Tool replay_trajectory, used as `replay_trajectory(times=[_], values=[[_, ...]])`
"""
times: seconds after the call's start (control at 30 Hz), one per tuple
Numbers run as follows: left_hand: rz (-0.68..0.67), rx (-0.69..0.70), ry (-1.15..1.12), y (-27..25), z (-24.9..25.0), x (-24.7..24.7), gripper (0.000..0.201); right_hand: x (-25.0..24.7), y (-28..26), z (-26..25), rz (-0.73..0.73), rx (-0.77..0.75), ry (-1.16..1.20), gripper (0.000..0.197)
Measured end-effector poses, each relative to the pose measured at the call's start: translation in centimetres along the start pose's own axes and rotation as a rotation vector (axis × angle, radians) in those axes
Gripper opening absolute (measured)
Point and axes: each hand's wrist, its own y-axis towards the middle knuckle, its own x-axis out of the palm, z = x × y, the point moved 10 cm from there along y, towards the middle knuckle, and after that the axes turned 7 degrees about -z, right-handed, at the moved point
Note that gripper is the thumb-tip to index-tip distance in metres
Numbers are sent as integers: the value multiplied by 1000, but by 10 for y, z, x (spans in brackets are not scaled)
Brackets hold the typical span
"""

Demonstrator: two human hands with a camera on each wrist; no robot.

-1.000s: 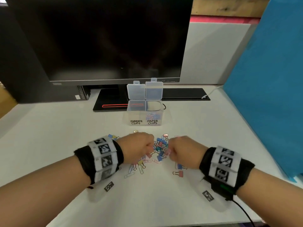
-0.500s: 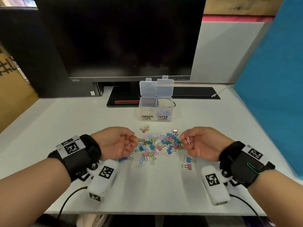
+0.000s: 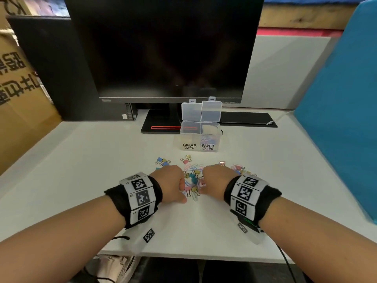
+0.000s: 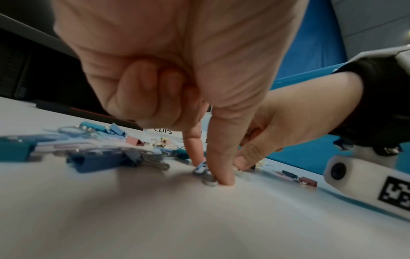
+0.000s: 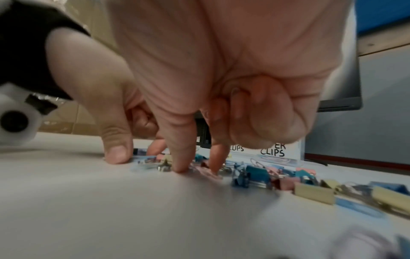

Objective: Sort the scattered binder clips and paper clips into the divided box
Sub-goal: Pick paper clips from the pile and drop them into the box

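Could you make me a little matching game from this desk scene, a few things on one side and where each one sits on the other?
Things:
1. divided box
2. monitor
3. scattered clips
4. blue panel

Places:
A. along the desk's right edge
B. between the two hands
C. in front of the monitor's stand, lids open
D. at the back of the desk, screen dark

Pairs: 1-C, 2-D, 3-B, 4-A

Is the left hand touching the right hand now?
Apart. The head view shows clips between the left hand and right hand.
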Motion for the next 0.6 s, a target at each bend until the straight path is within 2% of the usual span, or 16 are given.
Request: replay_trajectory(times=[0.17, 0.37, 0.5, 0.6], values=[[-80, 14, 49, 6, 4, 7, 14, -2, 8, -17, 2, -5, -98, 20], [-97, 19, 370, 3, 14, 16, 24, 0, 7, -31, -90, -5, -299, 30], [-62, 14, 533, -1, 16, 22, 31, -1, 7, -34, -58, -33, -338, 29], [-67, -7, 560, -7, 17, 22, 34, -1, 7, -32, -44, -41, -336, 26]])
